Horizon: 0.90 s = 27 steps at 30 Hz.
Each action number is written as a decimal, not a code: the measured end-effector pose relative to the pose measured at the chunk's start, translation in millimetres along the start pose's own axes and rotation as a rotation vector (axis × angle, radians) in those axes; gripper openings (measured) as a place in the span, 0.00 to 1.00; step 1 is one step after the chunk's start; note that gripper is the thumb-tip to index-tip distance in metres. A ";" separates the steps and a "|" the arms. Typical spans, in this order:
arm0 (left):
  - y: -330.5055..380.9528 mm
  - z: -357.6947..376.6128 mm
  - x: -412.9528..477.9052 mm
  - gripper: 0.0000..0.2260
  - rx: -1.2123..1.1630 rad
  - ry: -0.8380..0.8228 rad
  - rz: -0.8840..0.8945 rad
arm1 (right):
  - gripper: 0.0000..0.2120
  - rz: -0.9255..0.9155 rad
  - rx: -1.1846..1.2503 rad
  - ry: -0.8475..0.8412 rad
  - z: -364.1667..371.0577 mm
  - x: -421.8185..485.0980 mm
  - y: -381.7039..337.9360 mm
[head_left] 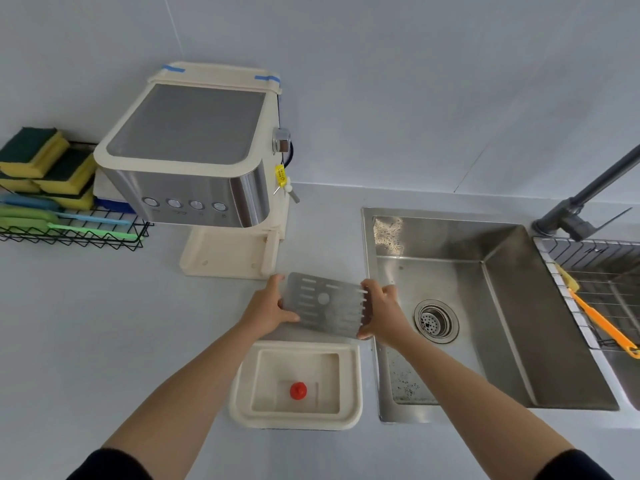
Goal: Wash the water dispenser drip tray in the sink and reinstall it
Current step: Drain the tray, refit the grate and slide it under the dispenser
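The slotted metal grate [325,304] is held tilted in the air above the tabletop [104,323], between the tray [242,393] and the dispenser [194,150]. The left hand [268,306] grips its left edge, thumb on the face. The right hand [382,311] grips its right edge, fingers curled behind. The cream tray rests on the tabletop just beside the sink [502,323], with a red float [298,390] inside.

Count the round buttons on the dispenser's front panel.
4 buttons, one row on the dispenser's steel front: leftmost, second, third, rightmost. None seem hidden.
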State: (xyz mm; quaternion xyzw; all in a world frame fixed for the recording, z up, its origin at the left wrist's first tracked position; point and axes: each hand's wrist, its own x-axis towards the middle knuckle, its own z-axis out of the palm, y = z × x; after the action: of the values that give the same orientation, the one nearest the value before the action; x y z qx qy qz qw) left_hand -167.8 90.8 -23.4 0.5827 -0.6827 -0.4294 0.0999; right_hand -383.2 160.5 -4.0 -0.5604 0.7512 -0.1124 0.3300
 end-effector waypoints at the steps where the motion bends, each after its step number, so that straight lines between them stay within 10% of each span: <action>1: 2.8 -3.6 0.7 0.34 -0.048 0.028 -0.007 | 0.42 0.006 0.040 0.025 -3.5 -0.7 -2.2; 12: 10.1 -35.7 -57.8 0.10 0.006 0.122 0.006 | 0.40 -0.052 0.125 0.052 -6.8 -53.8 -19.6; 27: -31.3 -4.9 -109.4 0.21 0.660 0.057 -0.050 | 0.35 -0.033 0.001 -0.057 45.4 -100.4 -21.7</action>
State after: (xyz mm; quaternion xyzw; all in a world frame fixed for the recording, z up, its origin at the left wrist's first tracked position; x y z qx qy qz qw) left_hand -109.6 186.4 -2.6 0.6120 -0.7674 -0.1709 -0.0860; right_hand -322.8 254.0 10.5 -0.5756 0.7320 -0.1021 0.3498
